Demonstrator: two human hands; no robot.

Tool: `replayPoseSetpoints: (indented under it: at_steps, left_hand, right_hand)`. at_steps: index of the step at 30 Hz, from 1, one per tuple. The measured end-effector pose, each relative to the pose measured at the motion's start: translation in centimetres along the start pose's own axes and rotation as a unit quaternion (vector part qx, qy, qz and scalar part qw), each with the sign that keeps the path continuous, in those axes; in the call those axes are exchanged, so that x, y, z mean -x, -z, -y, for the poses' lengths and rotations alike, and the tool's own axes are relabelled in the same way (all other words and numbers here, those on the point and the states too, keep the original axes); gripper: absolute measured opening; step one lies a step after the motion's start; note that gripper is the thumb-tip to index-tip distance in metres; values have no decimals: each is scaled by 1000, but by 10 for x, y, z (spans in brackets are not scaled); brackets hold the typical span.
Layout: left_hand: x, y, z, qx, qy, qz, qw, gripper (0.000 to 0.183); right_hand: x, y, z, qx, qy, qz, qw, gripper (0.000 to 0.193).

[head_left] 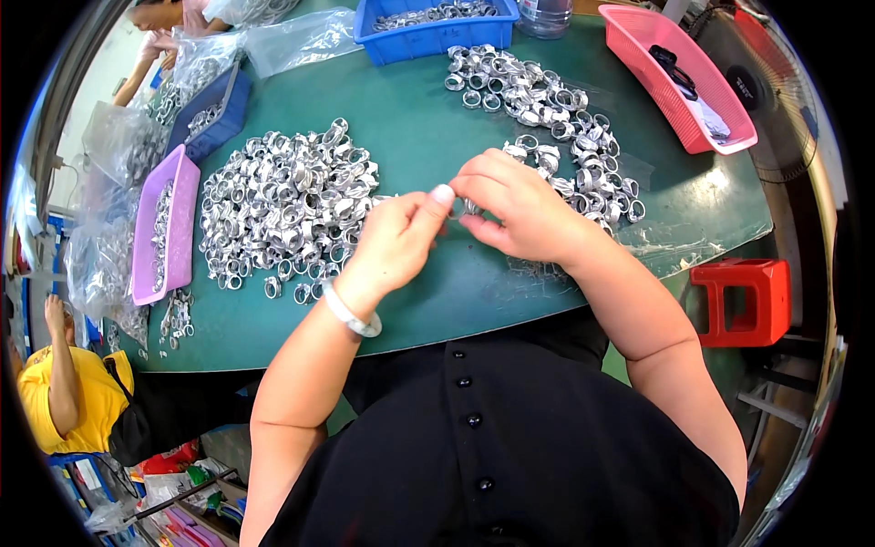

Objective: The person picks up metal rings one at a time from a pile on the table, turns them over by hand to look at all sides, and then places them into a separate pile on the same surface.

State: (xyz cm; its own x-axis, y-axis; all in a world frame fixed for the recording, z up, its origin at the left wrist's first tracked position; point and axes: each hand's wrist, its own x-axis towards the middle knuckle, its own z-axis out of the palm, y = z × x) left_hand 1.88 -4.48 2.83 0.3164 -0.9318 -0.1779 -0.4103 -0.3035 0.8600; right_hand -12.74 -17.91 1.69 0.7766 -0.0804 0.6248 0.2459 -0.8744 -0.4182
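Over the middle of the green table (437, 301), my left hand (396, 239) and my right hand (521, 205) meet, both with fingers closed. Between their fingertips is a small silver metal ring clamp (458, 215), mostly covered by the fingers. Beside my left hand spreads a large heap of silver ring clamps (287, 201). A second, curved heap of such clamps (529, 89) runs from the far middle down past my right hand. A pale bangle (351, 312) circles my left wrist.
A blue bin (437, 38) of metal parts stands at the far edge, a pink basket (679, 82) at far right. On the left are a purple tray (169, 223), a darker blue bin (214, 128) and plastic bags. A red stool (775, 301) and co-worker in yellow (82, 392) flank the table.
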Motion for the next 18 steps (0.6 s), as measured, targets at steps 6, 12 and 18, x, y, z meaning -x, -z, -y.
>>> replayPoseSetpoints:
  at_steps: [6,12,18]
  left_hand:
    - [3,-6,-1,249,13,46,967,32]
    - [11,-8,-1,201,-129,-31,971,33]
    - [12,-11,5,179,-162,-63,968,38]
  right_hand:
    - [2,2,-3,-39,-17,-50,998,36]
    - [2,3,-3,-78,-57,-42,994,29]
    - [2,4,-2,-99,-37,-38,994,23]
